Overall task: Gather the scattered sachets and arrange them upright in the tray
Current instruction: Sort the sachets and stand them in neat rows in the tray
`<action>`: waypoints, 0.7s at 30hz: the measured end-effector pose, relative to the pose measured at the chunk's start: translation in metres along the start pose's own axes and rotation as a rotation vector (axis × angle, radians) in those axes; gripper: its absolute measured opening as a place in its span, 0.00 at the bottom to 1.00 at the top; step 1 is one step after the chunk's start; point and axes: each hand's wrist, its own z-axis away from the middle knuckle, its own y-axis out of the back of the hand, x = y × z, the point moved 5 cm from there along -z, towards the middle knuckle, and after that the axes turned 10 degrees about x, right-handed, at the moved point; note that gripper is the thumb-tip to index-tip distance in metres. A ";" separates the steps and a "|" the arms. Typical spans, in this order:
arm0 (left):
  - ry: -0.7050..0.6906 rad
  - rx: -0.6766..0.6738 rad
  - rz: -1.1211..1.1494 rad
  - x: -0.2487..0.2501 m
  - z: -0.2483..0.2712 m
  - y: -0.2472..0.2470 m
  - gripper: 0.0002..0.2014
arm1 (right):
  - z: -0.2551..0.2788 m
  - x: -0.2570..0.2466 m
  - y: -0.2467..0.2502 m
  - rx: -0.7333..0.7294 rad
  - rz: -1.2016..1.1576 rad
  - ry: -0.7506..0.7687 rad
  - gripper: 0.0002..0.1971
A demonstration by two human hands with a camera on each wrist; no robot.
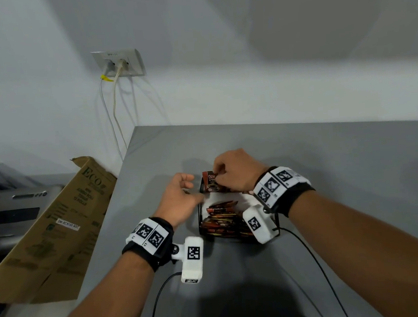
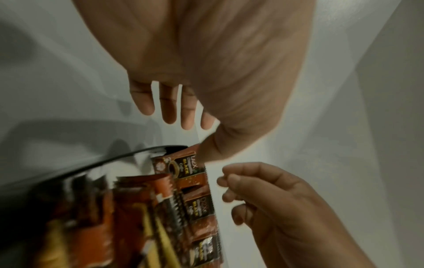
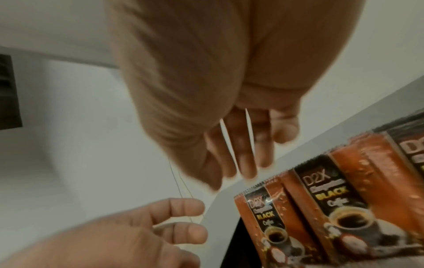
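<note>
A black tray [image 1: 200,217] stands mid-table on the grey table [image 1: 327,165]. At its far end brown coffee sachets [image 1: 212,182] stand upright, and several more [image 1: 222,221] lean in a row at the near end. My right hand [image 1: 218,173] hovers over the upright sachets, fingers loosely curled; in the right wrist view nothing lies between its fingers [image 3: 246,163]. My left hand [image 1: 192,187] is beside the tray's left wall with straight fingers. Its thumb [image 2: 206,152] touches the top corner of a sachet [image 2: 183,168], with the tray rim [image 2: 110,160] just beyond.
A folded cardboard box [image 1: 59,230] leans against the table's left edge, with a grey machine [image 1: 13,209] behind it. Cables hang from a wall socket [image 1: 118,63]. Two black wrist-camera cables [image 1: 316,262] trail over the near table.
</note>
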 end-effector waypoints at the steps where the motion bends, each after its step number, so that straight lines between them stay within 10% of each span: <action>1: 0.000 -0.047 -0.012 -0.001 0.004 -0.003 0.27 | 0.007 0.001 0.001 -0.071 -0.011 0.002 0.09; 7: -0.002 -0.113 -0.113 -0.014 0.016 -0.017 0.42 | 0.037 0.015 -0.020 -0.252 0.048 0.005 0.22; 21: 0.008 -0.062 -0.170 -0.026 0.011 -0.027 0.38 | 0.043 0.024 -0.032 -0.167 0.008 -0.020 0.16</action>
